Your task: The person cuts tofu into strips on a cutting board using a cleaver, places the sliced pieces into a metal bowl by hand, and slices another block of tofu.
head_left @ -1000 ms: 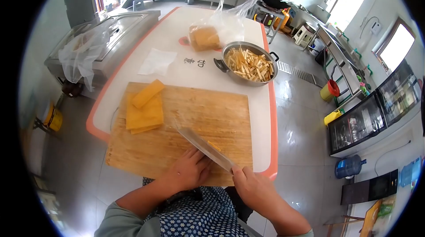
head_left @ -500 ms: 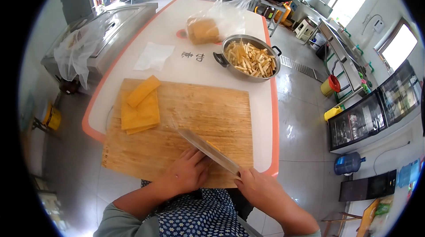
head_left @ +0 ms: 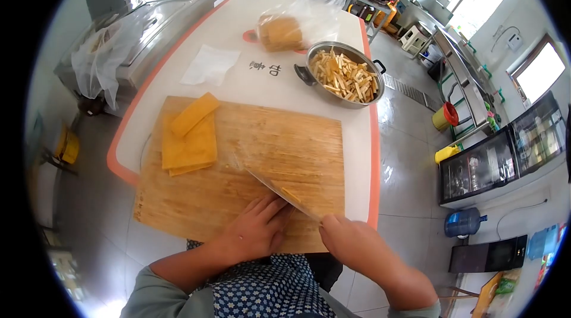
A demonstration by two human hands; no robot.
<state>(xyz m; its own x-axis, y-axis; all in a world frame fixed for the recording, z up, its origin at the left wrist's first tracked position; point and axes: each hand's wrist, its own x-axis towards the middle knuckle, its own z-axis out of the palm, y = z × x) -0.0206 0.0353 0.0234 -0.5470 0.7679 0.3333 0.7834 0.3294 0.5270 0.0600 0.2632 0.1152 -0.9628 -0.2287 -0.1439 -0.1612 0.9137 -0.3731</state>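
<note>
My right hand (head_left: pixel 351 238) is closed around the handle of a kitchen knife (head_left: pixel 276 188). Its blade slants across the wooden cutting board (head_left: pixel 285 134), tip toward the upper left. Close against the near side of the blade, my left hand (head_left: pixel 253 232) presses down with bent fingers; whatever lies under them is hidden. A thin yellow strip (head_left: pixel 291 194) shows on the far side of the blade. Flat yellow-orange sheets (head_left: pixel 190 145), looking like pressed tofu, lie stacked at the board's left, with a narrower piece (head_left: pixel 195 113) slantwise on top.
Beyond the board stands a two-handled metal pot (head_left: pixel 344 103) full of cut strips (head_left: pixel 351 77). A clear plastic bag (head_left: pixel 324 15) with a yellow-orange block (head_left: pixel 281 34) and a white sheet (head_left: pixel 210 65) lie on the table (head_left: pixel 250 89). A steel counter (head_left: pixel 178 15) is at left.
The knife blade has turned more edge-on and its handle end sits slightly lower relative to the board. My left hand stays beside it. The whole view has shifted slightly.
</note>
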